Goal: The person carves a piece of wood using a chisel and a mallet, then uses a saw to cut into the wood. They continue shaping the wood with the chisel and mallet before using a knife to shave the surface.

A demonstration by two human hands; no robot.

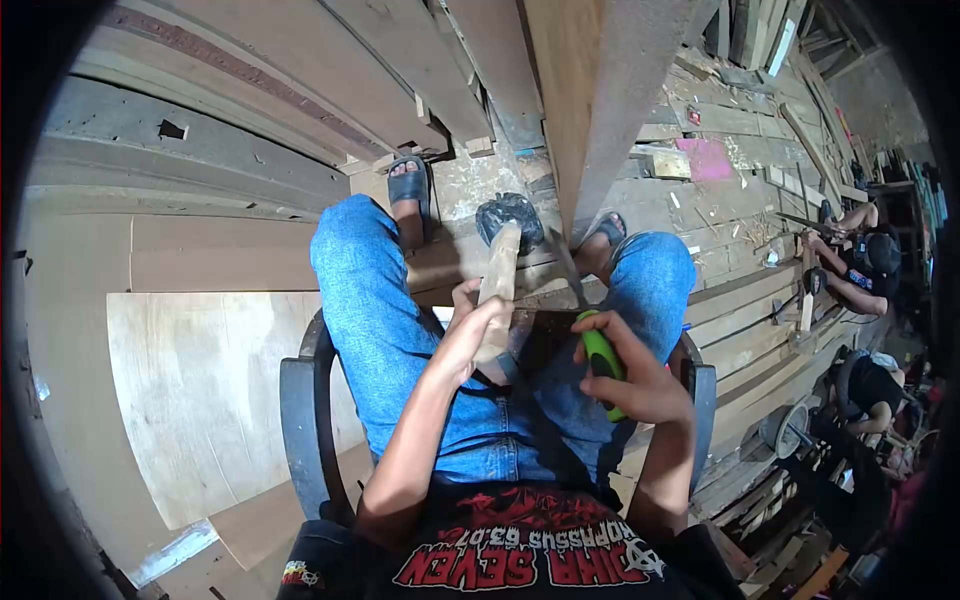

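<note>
My left hand (476, 325) is wrapped around a pale wooden piece (502, 262), which points away from me between my knees. Its far end overlaps a crumpled black bundle (521, 211) near the floor in this view. In my right hand (634, 372) is a green-handled tool (603, 358) with black on its grip. A narrow grey metal blade extends from the handle toward my right foot; its exact kind is unclear. The two hands are apart, both above my lap in blue jeans.
I sit in a dark armchair (303, 432). Long boards (290, 75) lean ahead on the left, and an upright wooden post (590, 110) stands ahead. Plywood sheets (215, 390) lie at left. Two people (868, 265) sit at right among planks and wood shavings.
</note>
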